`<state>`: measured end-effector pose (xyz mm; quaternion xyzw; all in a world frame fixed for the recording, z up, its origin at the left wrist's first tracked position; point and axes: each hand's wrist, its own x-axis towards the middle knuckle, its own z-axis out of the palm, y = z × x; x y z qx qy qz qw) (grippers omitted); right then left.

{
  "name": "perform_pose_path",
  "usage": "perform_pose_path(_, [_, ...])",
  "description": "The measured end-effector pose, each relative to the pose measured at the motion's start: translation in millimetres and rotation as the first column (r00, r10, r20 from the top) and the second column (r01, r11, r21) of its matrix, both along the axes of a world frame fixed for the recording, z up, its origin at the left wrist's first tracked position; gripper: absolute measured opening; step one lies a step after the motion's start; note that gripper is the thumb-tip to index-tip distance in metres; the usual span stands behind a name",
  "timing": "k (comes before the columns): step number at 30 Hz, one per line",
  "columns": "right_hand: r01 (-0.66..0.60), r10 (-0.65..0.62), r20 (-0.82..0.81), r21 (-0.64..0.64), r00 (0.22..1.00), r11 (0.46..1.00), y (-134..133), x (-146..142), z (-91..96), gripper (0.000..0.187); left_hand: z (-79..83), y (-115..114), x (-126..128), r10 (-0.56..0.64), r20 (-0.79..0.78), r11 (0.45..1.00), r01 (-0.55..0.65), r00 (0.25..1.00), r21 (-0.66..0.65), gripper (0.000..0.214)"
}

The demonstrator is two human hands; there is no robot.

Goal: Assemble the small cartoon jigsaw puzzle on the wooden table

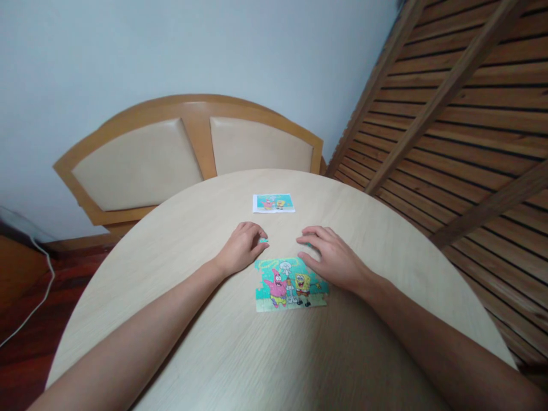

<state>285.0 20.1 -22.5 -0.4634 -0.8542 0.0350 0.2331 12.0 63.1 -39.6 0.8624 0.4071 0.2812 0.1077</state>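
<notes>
Partly behind right hand (pixel 331 256), cartoon jigsaw (pixel 287 285), left hand (pixel 241 249) just beside

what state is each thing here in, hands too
left hand: curled, thumb and fingertips apart
right hand: curled, thumb and fingertips apart
jigsaw puzzle: mostly assembled, picture side up, left edge jagged
turquoise bits: one within each hand's curl, held or loose unclear
printed sheet: flat, picture side up
white cable: slack, uncoiled

The right hand (pixel 334 258) hides the upper right corner of the jigsaw puzzle (pixel 291 288).
</notes>
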Motion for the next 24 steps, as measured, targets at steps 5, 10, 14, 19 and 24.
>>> perform_pose_path(5, [-0.266, 0.279, 0.058, -0.165, 0.959, 0.950, -11.9, -7.3, 7.3, 0.045, 6.3, -5.7, 0.3, 0.010, 0.055, 0.998, -0.006, 0.998, -0.066, 0.010])
perform_pose_path(10, [-0.227, 0.246, 0.072, -0.199, 0.967, 0.953, -7.7, -1.7, 3.9, 0.046, 17.5, -19.0, -7.4, -0.034, 0.163, 0.973, 0.070, 0.986, -0.219, 0.019])
perform_pose_path(14, [-0.218, 0.239, 0.090, -0.203, 0.967, 0.955, -3.0, 3.3, 2.1, 0.047, 22.6, -26.6, -11.2, -0.142, 0.201, 0.925, 0.202, 0.969, -0.321, 0.020])
perform_pose_path(19, [-0.217, 0.240, 0.084, -0.220, 0.967, 0.951, -1.4, 5.3, 2.5, 0.050, 25.8, -27.6, -11.0, -0.191, 0.174, 0.904, 0.242, 0.966, -0.353, 0.026])
perform_pose_path(24, [-0.220, 0.242, 0.080, -0.219, 0.967, 0.951, -0.6, 5.8, 1.8, 0.050, 26.3, -29.0, -7.2, -0.218, 0.090, 0.920, 0.235, 0.972, -0.314, 0.024])
